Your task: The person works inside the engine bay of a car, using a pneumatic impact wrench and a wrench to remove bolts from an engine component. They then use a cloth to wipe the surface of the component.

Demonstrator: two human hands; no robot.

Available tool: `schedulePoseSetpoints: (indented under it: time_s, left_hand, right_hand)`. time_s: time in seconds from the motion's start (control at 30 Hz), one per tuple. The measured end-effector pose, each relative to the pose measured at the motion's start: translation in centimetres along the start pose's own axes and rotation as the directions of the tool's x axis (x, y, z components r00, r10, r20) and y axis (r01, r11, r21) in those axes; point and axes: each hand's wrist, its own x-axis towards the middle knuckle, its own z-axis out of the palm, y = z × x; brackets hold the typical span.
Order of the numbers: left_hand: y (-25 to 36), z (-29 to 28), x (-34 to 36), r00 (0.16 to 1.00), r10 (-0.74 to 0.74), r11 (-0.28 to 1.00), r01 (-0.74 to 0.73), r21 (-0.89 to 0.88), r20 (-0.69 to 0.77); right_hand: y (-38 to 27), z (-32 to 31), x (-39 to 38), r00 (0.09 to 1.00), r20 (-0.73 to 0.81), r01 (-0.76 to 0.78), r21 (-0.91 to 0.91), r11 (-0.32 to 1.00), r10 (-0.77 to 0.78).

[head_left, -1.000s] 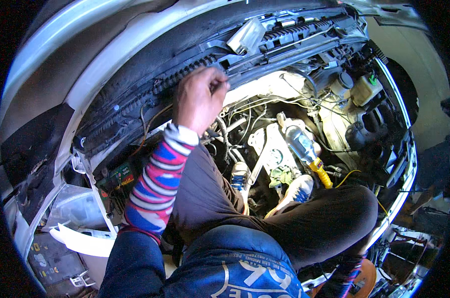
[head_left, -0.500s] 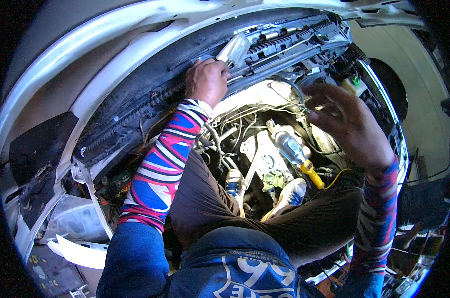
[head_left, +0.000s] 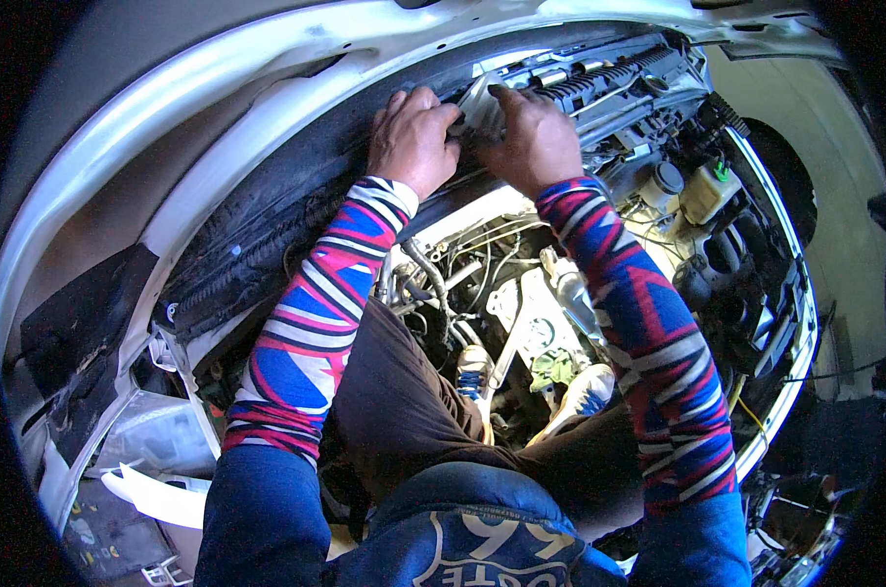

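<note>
A pale, translucent box-like piece (head_left: 479,106) sits at the cowl along the far side of the engine bay, between my two hands. My left hand (head_left: 413,142) has its fingers curled over the dark cowl edge, its thumb against the piece's left side. From the right, my right hand (head_left: 533,137) grips the piece, fingers bent over its top and side. The fingertips and the underside of the piece are partly hidden.
I sit inside the engine bay, shoes (head_left: 582,396) by a green cloth (head_left: 552,370). A work light (head_left: 572,293) lies behind my right forearm. A green-capped reservoir (head_left: 707,193) stands at right. The raised hood (head_left: 198,108) arches above; hoses and cables run below.
My right hand has swung from the right over to the pale piece and closed on it. My left hand stays beside it. My right forearm now covers part of the work light.
</note>
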Motion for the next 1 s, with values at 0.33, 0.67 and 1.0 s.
schedulePoseSetpoints:
  time_s: [0.33,0.67,1.0]
  left_hand:
    - [1.6,0.9,-0.1,0.987,-0.149,0.989,0.15,0.005,-0.067]
    - [2.8,1.5,0.7,0.987,-0.15,0.979,0.157,0.133,-0.055]
    - [2.0,2.2,1.0,0.977,-0.213,0.97,0.208,-0.125,-0.024]
  right_hand:
    - [3.9,-3.4,3.3,0.979,0.142,-0.197,0.468,0.862,0.147]
    - [2.6,-5.6,3.2,0.982,-0.073,-0.149,0.244,0.958,0.172]
    - [2.2,-4.9,2.8,0.986,-0.079,-0.126,0.239,0.963,0.149]
